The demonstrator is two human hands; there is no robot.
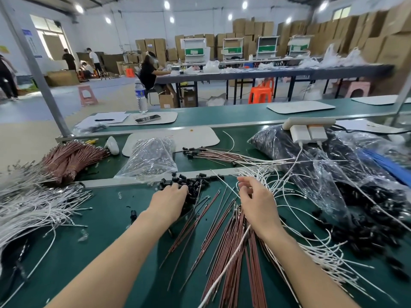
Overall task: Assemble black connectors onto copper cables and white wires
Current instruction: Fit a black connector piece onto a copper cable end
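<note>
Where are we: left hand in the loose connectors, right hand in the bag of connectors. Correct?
Half right. Head view: the left hand is in the loose connectors, but the right hand is over the copper cables on the table instead.

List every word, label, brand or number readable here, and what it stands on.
No text here is legible.
Water bottle label: blurred, unreadable.
Blue sign on the left wall: blurred, unreadable.
Box labels on the stacked cartons: too small.
White labels on the green workstation panels: too small.
</note>
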